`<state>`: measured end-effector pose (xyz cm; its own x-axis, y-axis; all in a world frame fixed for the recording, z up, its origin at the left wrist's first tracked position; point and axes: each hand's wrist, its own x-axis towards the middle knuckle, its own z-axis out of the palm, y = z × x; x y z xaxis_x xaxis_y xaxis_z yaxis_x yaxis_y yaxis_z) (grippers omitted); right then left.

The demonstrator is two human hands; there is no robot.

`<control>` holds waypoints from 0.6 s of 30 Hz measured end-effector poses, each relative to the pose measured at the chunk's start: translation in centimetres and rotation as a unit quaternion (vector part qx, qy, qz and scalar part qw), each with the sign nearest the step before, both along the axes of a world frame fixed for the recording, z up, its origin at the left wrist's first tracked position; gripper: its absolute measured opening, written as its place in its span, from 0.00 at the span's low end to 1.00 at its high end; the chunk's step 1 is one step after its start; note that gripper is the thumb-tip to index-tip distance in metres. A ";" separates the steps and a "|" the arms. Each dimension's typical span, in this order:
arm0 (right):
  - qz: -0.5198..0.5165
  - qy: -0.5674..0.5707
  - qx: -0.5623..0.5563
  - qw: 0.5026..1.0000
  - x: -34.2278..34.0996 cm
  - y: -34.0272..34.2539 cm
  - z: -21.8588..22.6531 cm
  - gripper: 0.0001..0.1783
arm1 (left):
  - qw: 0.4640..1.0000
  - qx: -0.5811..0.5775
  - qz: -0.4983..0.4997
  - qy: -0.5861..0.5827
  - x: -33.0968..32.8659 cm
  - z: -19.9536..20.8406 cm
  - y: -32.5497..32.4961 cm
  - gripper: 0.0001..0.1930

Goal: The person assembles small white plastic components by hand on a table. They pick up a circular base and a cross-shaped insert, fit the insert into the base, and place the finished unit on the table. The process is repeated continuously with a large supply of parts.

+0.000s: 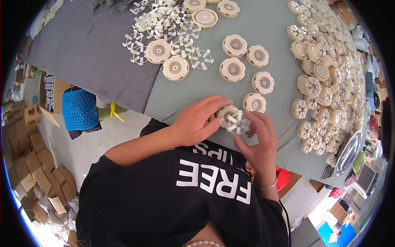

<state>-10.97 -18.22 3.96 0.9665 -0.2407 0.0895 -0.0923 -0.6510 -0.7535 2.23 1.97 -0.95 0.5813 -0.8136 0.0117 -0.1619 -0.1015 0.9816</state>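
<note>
My left hand point(198, 122) is closed on a round beige plastic cap point(227, 111), held just above the table's near edge. Over its near right side lies a pale spoked plastic ring point(242, 125), slightly smeared by motion. The fingers of my right hand point(262, 139) pinch this ring at its right rim. How far the ring sits in the cap cannot be made out. Right beyond my hands rests another beige cap point(254, 103), and several more like it, such as one cap point(232, 69), lie face up farther off.
Loose spoked rings point(162, 22) are heaped at the far left of the green-grey table cover point(193, 96). Beige caps with rings fill the right side in a large pile point(325, 82), beside a shiny metal tray point(349, 153). Cardboard boxes point(45, 181) and a blue woven cushion point(80, 109) stand left.
</note>
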 end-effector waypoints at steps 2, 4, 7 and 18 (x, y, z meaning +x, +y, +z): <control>-0.003 0.020 -0.034 0.999 0.7 1.3 -0.4 0.33 | 0.999 0.012 0.006 0.031 -0.2 0.5 -0.1 0.27; -0.018 0.042 -0.037 0.998 0.8 2.2 -0.9 0.34 | 0.999 0.024 0.011 0.026 -0.3 0.5 -0.3 0.27; -0.026 0.046 -0.060 0.997 0.8 3.0 -2.1 0.34 | 0.999 0.039 0.016 0.000 -0.4 -0.1 -0.5 0.28; -0.159 -0.074 -0.193 0.965 0.1 -8.7 2.4 0.32 | 0.996 0.083 0.027 -0.011 1.7 2.7 -2.0 0.31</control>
<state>-10.86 -26.91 6.34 0.8187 -0.4449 0.3631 -0.2443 -0.8421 -0.4808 3.92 -0.08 1.71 0.6260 -0.7725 -0.1064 -0.1738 -0.2713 0.9467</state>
